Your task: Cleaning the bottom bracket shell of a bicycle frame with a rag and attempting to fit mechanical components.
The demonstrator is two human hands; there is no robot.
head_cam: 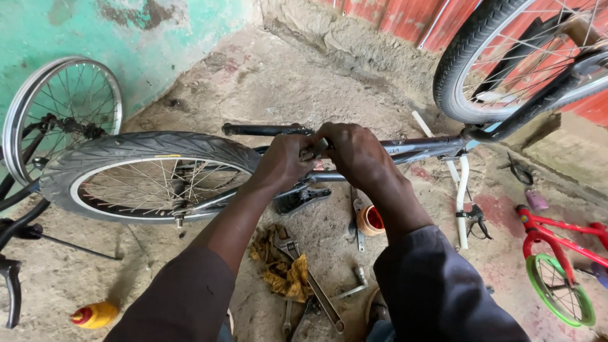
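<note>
An upside-down bicycle lies in front of me, its dark frame tube (430, 147) running left to right. My left hand (283, 161) and my right hand (356, 152) are both closed around a part of the frame near the crank area, side by side and touching. A small metal tool or part shows between the fingers; what it is cannot be told. The black crank arm (256, 130) sticks out to the left beyond my left hand. The bicycle's tyred wheel (149, 174) lies to the left, a pedal (301, 197) below my hands.
On the concrete floor lie an adjustable wrench (304, 269) on a yellow rag (282, 269), an orange cup (370, 220), pliers (476, 218) and a yellow bottle (95, 315). Another wheel (60, 114) leans on the green wall. A large wheel (513, 57) stands upper right, a small red bike (557, 253) right.
</note>
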